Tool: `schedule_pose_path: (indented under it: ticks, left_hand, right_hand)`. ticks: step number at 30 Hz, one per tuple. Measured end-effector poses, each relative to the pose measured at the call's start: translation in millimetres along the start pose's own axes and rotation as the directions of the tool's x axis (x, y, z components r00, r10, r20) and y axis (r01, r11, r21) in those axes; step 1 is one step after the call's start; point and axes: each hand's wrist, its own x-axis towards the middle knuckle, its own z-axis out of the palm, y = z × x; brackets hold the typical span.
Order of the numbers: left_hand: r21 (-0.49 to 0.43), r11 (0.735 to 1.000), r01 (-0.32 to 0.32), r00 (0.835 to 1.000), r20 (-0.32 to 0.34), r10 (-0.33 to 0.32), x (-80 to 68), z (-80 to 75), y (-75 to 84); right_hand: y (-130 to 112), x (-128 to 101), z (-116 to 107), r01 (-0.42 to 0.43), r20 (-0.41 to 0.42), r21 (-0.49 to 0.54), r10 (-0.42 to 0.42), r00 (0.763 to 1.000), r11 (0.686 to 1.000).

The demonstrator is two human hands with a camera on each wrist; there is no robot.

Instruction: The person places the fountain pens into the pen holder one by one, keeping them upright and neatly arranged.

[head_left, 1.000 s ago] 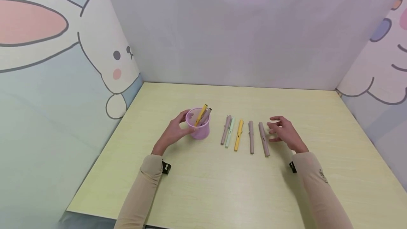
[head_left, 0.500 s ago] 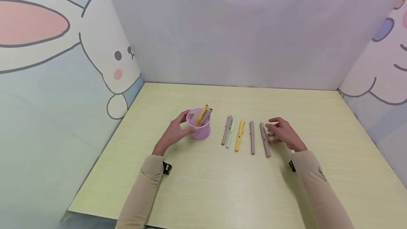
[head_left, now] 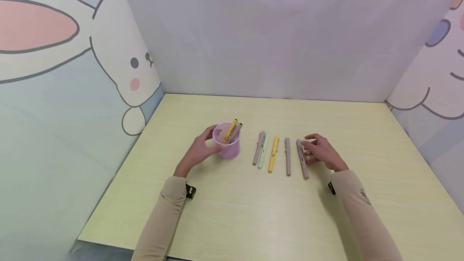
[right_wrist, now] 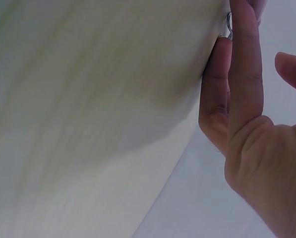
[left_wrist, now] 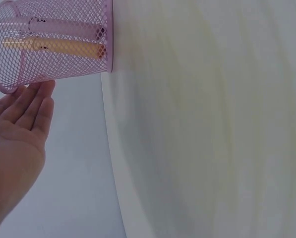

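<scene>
two pens stand in our pink mesh cup [head_left: 227, 145], steadied by straight left fingers [head_left: 209, 133]; five lie outside, our right fingertips [head_left: 306, 143] touching, not yet grasping, the nearest mauve pen [head_left: 301, 158].

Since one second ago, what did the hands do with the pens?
The right hand slid left along the table to the rightmost pen, and its fingertips now reach it. No pen has been lifted. The left hand stayed at the pink mesh cup, and the five pens on the table stayed in their row.
</scene>
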Motion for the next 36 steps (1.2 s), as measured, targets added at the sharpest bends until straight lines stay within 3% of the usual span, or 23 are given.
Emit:
schedule_pose_path:
  ticks: [36]
  left_hand:
    - [-0.001, 1.0, -0.004, 1.0, -0.001, 0.004, -0.3, 0.3, 1.9]
  right_hand:
    - [-1.1, 6.1, 4.5, 0.045, 0.04, -0.131, -0.04, 0.998, 0.99]
